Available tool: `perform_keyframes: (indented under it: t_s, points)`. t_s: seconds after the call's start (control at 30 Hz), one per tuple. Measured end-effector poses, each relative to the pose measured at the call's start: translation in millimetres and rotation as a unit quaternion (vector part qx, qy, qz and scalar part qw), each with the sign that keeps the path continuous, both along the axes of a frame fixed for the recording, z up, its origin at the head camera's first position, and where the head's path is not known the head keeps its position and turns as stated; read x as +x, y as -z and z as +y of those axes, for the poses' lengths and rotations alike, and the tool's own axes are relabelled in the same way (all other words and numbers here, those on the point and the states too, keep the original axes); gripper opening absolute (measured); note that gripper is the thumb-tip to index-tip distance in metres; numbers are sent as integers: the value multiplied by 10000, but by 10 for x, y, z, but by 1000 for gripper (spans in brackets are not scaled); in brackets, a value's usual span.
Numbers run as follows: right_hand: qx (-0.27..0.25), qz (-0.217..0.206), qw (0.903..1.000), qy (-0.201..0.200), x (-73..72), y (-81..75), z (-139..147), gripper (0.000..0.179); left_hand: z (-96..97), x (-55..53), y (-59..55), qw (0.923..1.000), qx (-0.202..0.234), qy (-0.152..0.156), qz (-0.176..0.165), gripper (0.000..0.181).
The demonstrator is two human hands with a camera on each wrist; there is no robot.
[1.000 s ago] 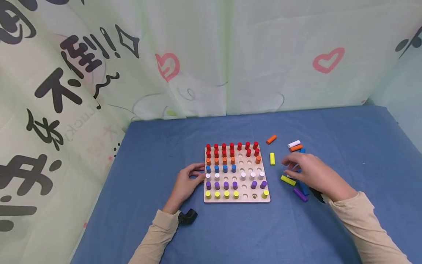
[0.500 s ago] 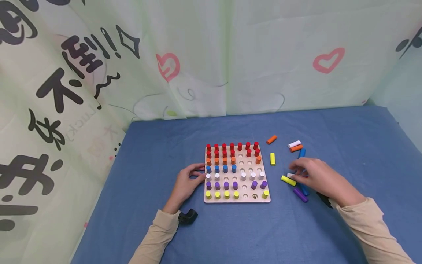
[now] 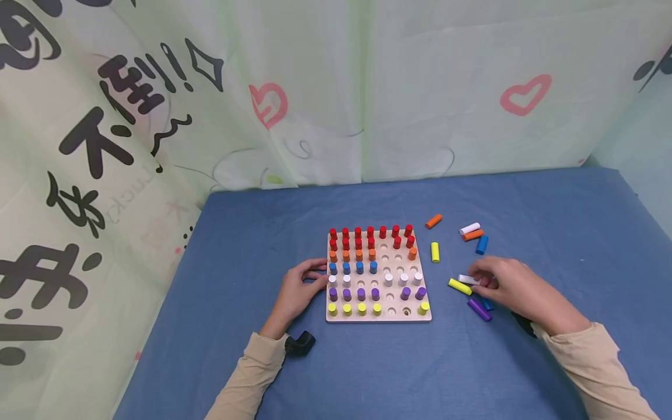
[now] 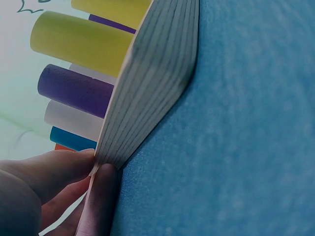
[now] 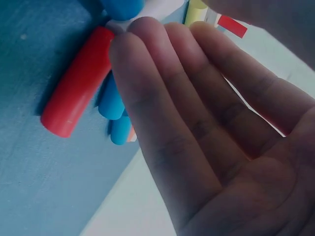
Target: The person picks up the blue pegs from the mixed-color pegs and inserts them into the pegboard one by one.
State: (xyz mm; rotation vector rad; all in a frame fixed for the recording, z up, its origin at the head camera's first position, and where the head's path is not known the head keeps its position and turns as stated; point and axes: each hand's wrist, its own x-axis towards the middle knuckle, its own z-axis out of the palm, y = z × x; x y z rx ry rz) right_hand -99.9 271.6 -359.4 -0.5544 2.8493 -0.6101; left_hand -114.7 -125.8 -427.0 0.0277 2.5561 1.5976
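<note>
The square wooden pegboard [image 3: 362, 319] lies flat, with rows of red, orange, blue, white, purple and yellow pegs. My left hand [image 3: 296, 291] grips its left edge, thumb at the top rim and a finger along the laminated side [image 4: 152, 69]. Over the loose pegs, my right hand [image 3: 506, 286] holds nothing; its fingers are extended in the right wrist view, fingertips right at a white peg [image 3: 466, 279]. Beside them lies a red peg [image 5: 76, 83], hidden in the head view. A yellow peg [image 3: 459, 286] and a purple peg [image 3: 479, 310] lie nearby.
Past the right hand lie a white peg [image 3: 469, 228], an orange peg [image 3: 473, 235] and a blue peg [image 3: 482, 245]. Nearer the board are an orange peg [image 3: 433, 221] and a yellow peg [image 3: 435, 252]. A printed curtain [image 3: 409, 87] hangs behind the blue cloth [image 3: 252, 233].
My right hand has moved right and slightly nearer me, uncovering the white peg and the far blue peg. My left hand stays at the pegboard's edge.
</note>
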Motion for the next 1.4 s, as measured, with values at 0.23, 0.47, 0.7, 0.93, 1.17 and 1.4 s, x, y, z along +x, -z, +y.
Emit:
perform_keyframes:
  t_s: [0.23, 0.47, 0.7, 0.93, 1.17, 1.4]
  points:
    - [26, 1, 10000, 27, 19, 17, 19, 19, 2, 3, 2, 10000, 56, 25, 73, 36]
    - [39, -18, 10000, 43, 42, 43, 49, 18, 0, 1, -7, 9999, 47, 32, 83, 37]
    - [42, -99, 9999, 66, 42, 79, 80, 17, 3, 6, -21, 10000, 20, 23, 46, 37]
    - [-8, -184, 9997, 178, 49, 87, 84, 18, 7, 4, -3, 10000, -60, -1, 13, 38]
    - [-41, -344, 9990, 291, 52, 103, 74, 20, 10, 0, -21, 10000, 18, -16, -11, 37]
    - [35, -356, 9990, 261, 39, 98, 78, 20, 10, 3, -15, 10000, -27, -26, -36, 37]
